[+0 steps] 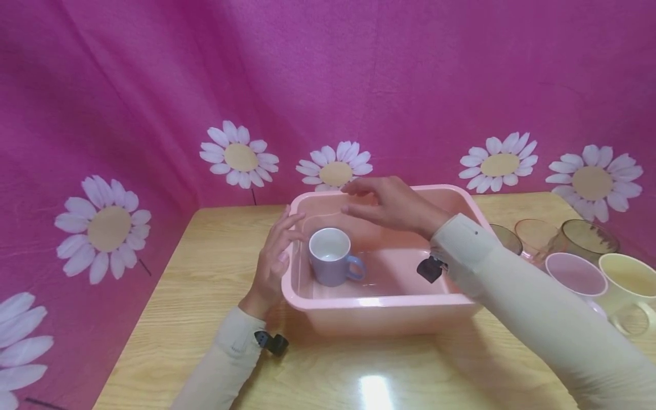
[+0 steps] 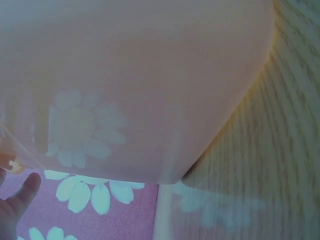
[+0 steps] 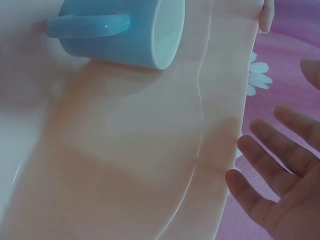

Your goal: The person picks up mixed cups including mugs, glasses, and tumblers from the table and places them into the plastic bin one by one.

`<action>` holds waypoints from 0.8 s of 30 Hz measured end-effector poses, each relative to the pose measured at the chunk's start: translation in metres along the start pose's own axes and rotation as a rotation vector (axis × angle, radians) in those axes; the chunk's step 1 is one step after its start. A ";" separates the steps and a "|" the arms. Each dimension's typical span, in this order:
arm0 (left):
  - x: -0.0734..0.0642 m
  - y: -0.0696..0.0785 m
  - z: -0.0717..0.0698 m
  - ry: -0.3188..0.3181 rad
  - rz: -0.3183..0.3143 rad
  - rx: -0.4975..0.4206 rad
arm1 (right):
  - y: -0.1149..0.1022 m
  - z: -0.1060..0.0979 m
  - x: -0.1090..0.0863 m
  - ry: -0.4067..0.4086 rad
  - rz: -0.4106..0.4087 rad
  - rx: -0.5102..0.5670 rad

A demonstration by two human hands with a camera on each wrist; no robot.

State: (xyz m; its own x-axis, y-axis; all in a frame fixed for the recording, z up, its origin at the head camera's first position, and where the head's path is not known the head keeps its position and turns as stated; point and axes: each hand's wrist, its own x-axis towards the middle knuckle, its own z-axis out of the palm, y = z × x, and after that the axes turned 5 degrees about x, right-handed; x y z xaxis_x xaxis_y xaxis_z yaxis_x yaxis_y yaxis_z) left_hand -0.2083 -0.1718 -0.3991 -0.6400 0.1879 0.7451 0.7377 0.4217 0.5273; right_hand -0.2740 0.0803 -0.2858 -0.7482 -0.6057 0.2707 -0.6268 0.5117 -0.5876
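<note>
A mug (image 1: 330,267), bluish-lilac outside and white inside, stands upright in the left end of a pink plastic basin (image 1: 389,302). Its handle points right. My left hand (image 1: 271,256) is at the basin's left rim, fingers spread along it, the thumb side toward the mug. Above the basin's far side hovers my right hand (image 1: 392,205), holding nothing, its fingers extended to the left. In the right wrist view the right hand (image 3: 285,180) shows its fingers apart and away from the mug (image 3: 120,32). The left wrist view mostly shows the basin's outer wall (image 2: 125,100).
Right of the basin, partly behind my right sleeve, stand a purple mug (image 1: 576,276), a yellow mug (image 1: 627,279) and several tinted glasses, one of them dark (image 1: 589,239). A magenta cloth (image 1: 410,85) with daisies hangs behind the wooden table (image 1: 205,273).
</note>
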 end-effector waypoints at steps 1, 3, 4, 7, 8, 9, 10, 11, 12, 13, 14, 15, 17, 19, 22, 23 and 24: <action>0.000 0.000 0.000 0.000 0.000 -0.001 | 0.000 -0.001 0.000 0.002 0.004 0.001; 0.001 0.001 0.000 0.001 -0.001 -0.003 | 0.000 -0.002 0.000 0.007 0.010 0.003; 0.001 0.001 0.001 0.002 -0.001 -0.004 | 0.000 -0.002 -0.001 0.009 0.009 0.001; 0.001 0.001 0.001 0.007 -0.005 -0.020 | 0.000 -0.004 0.000 0.017 0.000 -0.003; 0.001 0.002 0.001 0.007 -0.009 -0.022 | 0.001 -0.004 0.000 0.020 -0.004 -0.004; 0.000 0.001 0.002 0.009 -0.009 -0.027 | 0.001 -0.004 0.000 0.023 -0.006 -0.007; 0.000 0.001 0.002 0.010 -0.009 -0.027 | 0.001 -0.004 0.000 0.025 -0.011 -0.010; 0.000 0.001 0.002 0.011 -0.010 -0.026 | 0.001 -0.004 0.000 0.027 -0.011 -0.011; 0.001 0.001 0.002 0.009 -0.009 -0.025 | 0.001 -0.005 0.000 0.031 -0.011 -0.014; 0.001 0.001 0.002 0.007 -0.007 -0.022 | 0.002 -0.005 0.000 0.034 -0.011 -0.021; 0.001 0.000 0.002 0.007 -0.003 -0.019 | 0.002 -0.005 0.000 0.037 -0.013 -0.027; 0.001 0.000 0.001 0.006 0.001 -0.017 | 0.002 -0.005 0.001 0.040 -0.014 -0.034; 0.001 0.001 0.001 0.009 0.005 -0.012 | 0.001 -0.005 0.001 0.044 -0.012 -0.042; 0.000 0.001 0.001 0.013 0.009 -0.013 | 0.001 -0.006 0.001 0.048 -0.012 -0.050; 0.000 0.001 0.001 0.016 0.008 -0.014 | 0.001 -0.007 0.000 0.057 0.007 -0.032; 0.001 0.002 0.001 0.015 0.005 -0.016 | 0.001 -0.008 0.000 0.060 0.013 -0.026; 0.001 0.002 0.001 0.014 0.004 -0.015 | 0.002 -0.009 0.000 0.065 0.015 -0.020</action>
State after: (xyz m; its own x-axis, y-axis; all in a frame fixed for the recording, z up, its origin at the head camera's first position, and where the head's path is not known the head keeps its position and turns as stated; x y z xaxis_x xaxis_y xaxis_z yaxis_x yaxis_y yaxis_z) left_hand -0.2077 -0.1699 -0.3978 -0.6340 0.1771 0.7527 0.7435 0.4072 0.5305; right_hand -0.2771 0.0867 -0.2796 -0.7696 -0.5572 0.3118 -0.6194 0.5328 -0.5766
